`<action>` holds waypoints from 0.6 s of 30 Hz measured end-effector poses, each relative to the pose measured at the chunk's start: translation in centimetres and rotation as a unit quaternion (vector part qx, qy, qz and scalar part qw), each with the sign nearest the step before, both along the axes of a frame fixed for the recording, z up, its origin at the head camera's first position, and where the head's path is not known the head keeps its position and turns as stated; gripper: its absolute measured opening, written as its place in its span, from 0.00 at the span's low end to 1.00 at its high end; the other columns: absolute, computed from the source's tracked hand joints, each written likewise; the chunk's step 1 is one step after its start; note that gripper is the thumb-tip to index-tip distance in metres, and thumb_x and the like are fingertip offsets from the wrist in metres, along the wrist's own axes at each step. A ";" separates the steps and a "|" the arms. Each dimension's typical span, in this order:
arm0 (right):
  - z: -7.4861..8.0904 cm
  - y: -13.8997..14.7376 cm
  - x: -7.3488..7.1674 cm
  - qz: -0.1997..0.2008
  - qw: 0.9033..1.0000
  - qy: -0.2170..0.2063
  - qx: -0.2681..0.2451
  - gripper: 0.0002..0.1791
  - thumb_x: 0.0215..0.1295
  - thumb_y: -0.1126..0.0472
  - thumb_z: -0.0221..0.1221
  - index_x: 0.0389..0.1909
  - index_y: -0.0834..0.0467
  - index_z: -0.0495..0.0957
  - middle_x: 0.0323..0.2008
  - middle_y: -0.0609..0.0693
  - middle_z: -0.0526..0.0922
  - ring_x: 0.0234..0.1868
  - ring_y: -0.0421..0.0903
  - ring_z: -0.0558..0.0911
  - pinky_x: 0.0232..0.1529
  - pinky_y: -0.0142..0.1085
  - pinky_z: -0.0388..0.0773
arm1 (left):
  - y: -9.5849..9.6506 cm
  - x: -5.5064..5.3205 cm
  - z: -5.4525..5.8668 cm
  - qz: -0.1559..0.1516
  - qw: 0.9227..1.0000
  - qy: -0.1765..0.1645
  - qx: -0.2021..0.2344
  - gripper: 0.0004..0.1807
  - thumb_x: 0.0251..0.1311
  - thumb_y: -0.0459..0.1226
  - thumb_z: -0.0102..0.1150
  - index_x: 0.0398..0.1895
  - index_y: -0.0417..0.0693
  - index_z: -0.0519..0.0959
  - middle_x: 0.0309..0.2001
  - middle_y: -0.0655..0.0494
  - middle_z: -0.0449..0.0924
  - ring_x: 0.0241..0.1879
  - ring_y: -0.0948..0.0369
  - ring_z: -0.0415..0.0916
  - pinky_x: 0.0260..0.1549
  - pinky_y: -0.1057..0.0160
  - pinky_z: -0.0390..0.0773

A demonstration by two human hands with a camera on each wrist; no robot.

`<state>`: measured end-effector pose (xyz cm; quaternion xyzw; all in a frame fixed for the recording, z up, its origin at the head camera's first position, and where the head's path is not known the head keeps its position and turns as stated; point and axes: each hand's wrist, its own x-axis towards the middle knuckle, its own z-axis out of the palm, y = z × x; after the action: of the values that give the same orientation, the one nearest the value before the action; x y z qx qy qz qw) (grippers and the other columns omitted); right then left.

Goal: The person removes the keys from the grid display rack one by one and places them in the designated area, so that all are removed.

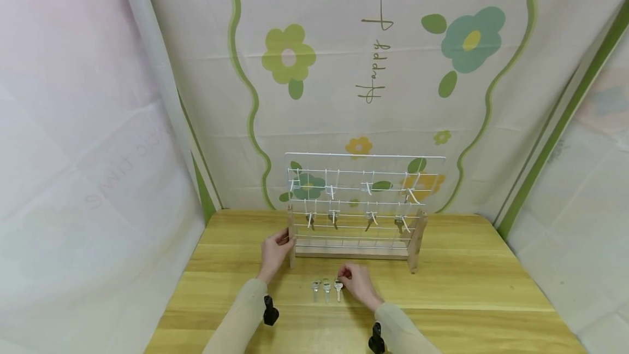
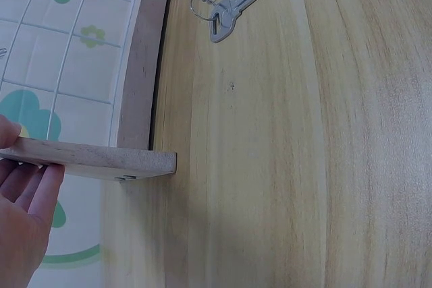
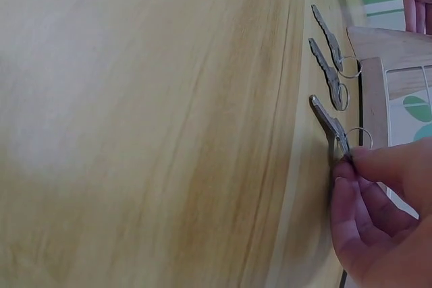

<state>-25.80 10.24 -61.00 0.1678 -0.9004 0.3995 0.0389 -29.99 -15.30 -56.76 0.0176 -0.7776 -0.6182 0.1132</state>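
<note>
A white wire rack (image 1: 363,155) with hooks stands in a wooden base. My left hand (image 1: 274,253) grips its left wooden end post (image 2: 101,156), thumb on one face and fingers on the other. In front of the base, my right hand (image 1: 358,283) pinches the head of a silver key (image 3: 329,118) between thumb and fingertips. That key has a wire ring and looks tilted off the table. To its left lie a middle key (image 1: 326,288) and a left key (image 1: 315,289), each with a small ring. Several keys (image 1: 369,224) hang on the rack's lower hooks.
The rack's upper row of hooks (image 1: 367,188) juts forward. Its right wooden end post (image 1: 416,242) stands on the wooden table (image 1: 472,277). A flowered cloth (image 1: 334,113) rises behind, with more cloth walls at both sides.
</note>
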 end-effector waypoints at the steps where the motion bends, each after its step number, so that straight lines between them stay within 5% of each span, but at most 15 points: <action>1: 0.0 0.0 0.0 0.001 1.000 0.000 0.001 0.04 0.58 0.72 0.65 0.28 0.62 0.81 0.26 0.50 0.85 0.28 0.34 0.78 0.28 0.23 0.75 | 0.0 0.0 0.0 -0.001 1.000 0.001 -0.002 0.20 0.61 0.31 0.65 0.56 0.33 0.80 0.53 0.34 0.82 0.51 0.44 0.84 0.45 0.61 0.87; 18: 0.6 -0.2 0.5 0.009 1.000 -0.013 0.001 0.03 0.57 0.73 0.65 0.31 0.64 0.82 0.28 0.52 0.85 0.29 0.36 0.78 0.28 0.23 0.75 | -0.1 0.1 0.1 -0.005 1.000 -0.007 0.006 0.21 0.61 0.31 0.65 0.58 0.34 0.79 0.55 0.33 0.81 0.52 0.43 0.83 0.47 0.59 0.87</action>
<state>-25.34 10.08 -60.35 0.1703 -0.8998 0.4010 0.0235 -29.91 -15.43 -56.69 0.0185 -0.7746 -0.6235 0.1047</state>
